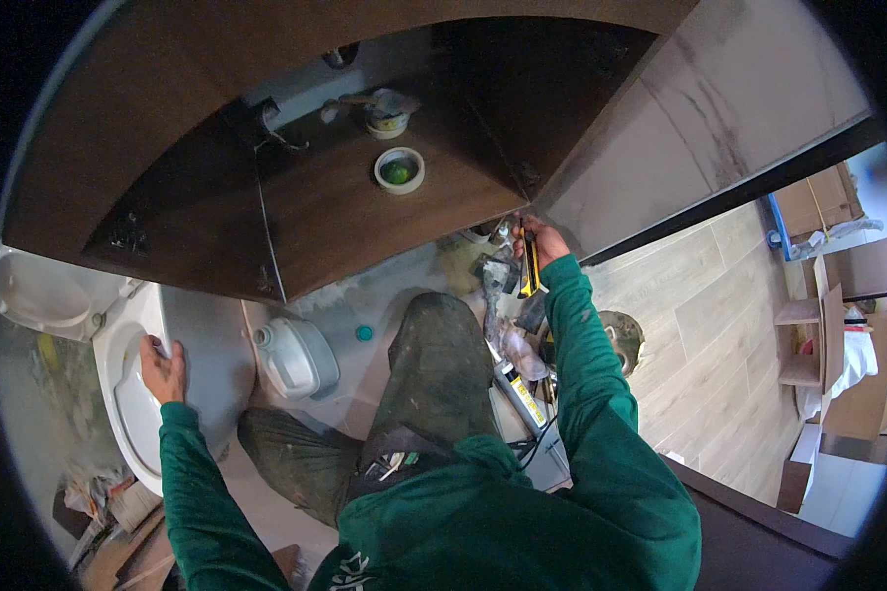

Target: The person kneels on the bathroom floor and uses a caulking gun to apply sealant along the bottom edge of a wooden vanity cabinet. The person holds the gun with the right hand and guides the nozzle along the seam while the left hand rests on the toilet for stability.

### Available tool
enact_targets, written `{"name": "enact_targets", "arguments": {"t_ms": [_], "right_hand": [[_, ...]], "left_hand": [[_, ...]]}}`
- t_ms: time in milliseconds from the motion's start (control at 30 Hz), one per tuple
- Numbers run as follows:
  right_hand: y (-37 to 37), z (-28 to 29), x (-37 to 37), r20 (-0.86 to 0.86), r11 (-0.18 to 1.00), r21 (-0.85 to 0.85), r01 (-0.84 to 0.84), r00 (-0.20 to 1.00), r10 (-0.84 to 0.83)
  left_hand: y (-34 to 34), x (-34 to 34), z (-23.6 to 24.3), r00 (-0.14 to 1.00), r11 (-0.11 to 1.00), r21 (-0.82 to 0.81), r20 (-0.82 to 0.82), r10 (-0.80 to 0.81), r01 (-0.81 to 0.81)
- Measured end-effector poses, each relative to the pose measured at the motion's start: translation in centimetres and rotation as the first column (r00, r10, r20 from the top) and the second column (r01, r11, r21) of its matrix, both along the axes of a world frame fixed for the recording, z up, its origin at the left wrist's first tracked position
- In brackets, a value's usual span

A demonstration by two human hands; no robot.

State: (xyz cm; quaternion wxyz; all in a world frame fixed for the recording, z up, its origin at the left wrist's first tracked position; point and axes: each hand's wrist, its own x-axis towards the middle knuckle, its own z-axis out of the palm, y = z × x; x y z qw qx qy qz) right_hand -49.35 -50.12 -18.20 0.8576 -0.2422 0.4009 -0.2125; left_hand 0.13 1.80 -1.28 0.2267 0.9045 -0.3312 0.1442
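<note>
My right hand (546, 244) is closed around a yellow and black utility knife (530, 264), close to the lower right corner of the dark brown cabinet (384, 231). On the left, my left hand (164, 371) grips the rim of a white toilet (128, 424), with fingers over the inner side and the thumb on the outer. The toilet's lid (49, 286) is raised. Whether the knife's blade is out, I cannot tell.
Inside the cabinet are a small white tub (399, 170) with something green in it and a cup (386, 126) with a tool across it. A white jug (296, 357) and a green cap (365, 333) lie by my knees. A sealant tube (517, 392) lies right, near cardboard boxes (833, 340).
</note>
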Motion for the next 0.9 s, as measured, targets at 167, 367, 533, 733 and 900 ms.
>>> {"name": "enact_targets", "arguments": {"t_ms": [167, 367, 533, 733, 900], "right_hand": [[0.1, 0.1, 0.3, 0.006, 0.997, 0.046, 0.056, 0.998, -0.057], [-1.3, -0.1, 2.3, -0.064, 0.996, 0.011, 0.091, 0.994, -0.090], [-2.1, -0.2, 2.0, -0.139, 0.998, 0.000, 0.062, 0.988, -0.061], [-1.1, 0.3, 0.5, -0.018, 1.000, 0.001, -0.010, 1.000, 0.010], [-0.6, 0.8, 1.8, -0.164, 0.996, -0.016, 0.088, 0.982, -0.089]], "left_hand": [[0.0, 0.0, 0.1, 0.998, 1.000, -0.023, -0.055, -0.020, 0.019], [-0.5, 0.0, -0.2, 0.999, 0.998, -0.056, 0.018, -0.039, 0.040], [-0.4, 0.2, -0.1, 0.999, 0.999, 0.003, -0.024, 0.042, -0.041], [-0.4, 0.2, -0.1, 1.000, 0.998, -0.056, 0.027, -0.015, 0.017], [-0.6, -0.2, 0.3, 0.997, 0.998, 0.028, -0.050, 0.059, -0.058]]}}
